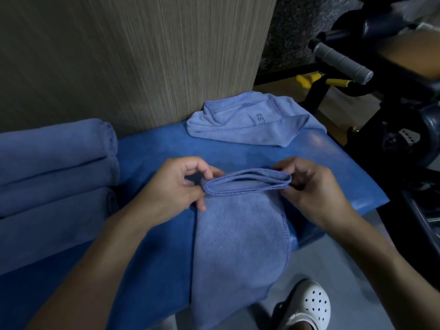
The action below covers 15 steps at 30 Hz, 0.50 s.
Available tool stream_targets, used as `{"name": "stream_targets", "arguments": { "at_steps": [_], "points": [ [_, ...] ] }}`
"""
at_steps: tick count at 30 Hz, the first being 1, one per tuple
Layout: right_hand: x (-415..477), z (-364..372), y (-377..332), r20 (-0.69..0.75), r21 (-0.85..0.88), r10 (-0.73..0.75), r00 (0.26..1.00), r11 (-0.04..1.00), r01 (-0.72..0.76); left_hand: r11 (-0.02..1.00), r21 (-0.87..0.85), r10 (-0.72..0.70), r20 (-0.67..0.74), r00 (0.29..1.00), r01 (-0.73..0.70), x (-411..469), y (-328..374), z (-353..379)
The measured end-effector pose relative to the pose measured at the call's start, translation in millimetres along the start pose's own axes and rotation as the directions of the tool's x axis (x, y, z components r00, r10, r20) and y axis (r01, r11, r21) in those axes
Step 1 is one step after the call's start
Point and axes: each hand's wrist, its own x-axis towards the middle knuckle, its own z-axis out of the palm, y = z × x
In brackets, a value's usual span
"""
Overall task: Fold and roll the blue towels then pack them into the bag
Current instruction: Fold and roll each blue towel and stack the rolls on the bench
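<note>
Blue towel [238, 246], folded to a narrow strip, lies along the counter [152, 258]. Its near end hangs off the front edge by a white clog [312, 303]. The far end is turned over into a first flat lap. Left grip [176, 184] pinches the lap's left end and right grip [309, 191] pinches its right end, with the towel between them. Looks like the start of the roll. Next move probably needs a tight roll toward the body, edges even. Rolled towels [54, 167] are stacked left. Further back is one loose towel [252, 122]. Bag not in view.
</note>
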Motion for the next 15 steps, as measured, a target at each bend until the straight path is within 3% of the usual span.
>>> {"name": "stream_targets", "arguments": {
  "at_steps": [3, 5, 10, 15],
  "points": [
    [-7, -2, 0, 0.092, -0.276, -0.146, 0.985, 0.947, 0.166, 0.998, 0.064, 0.026, 0.027, 0.999, -0.028, -3, -5, -2],
    [-12, -4, -5, 0.168, -0.361, -0.162, 0.972, 0.908, 0.214, 0.995, 0.099, 0.018, 0.044, 0.999, -0.022, -5, -4, -3],
    [-20, -7, -3, 0.242, -0.464, -0.226, 0.944, 0.827, 0.317, 0.986, 0.169, -0.004, 0.058, 0.998, -0.006, -7, -4, -3],
    [-28, -10, -5, 0.251, -0.518, -0.176, 0.952, 0.806, 0.286, 0.949, 0.309, 0.033, 0.092, 0.995, -0.060, -7, -9, -8]
  ]
}}
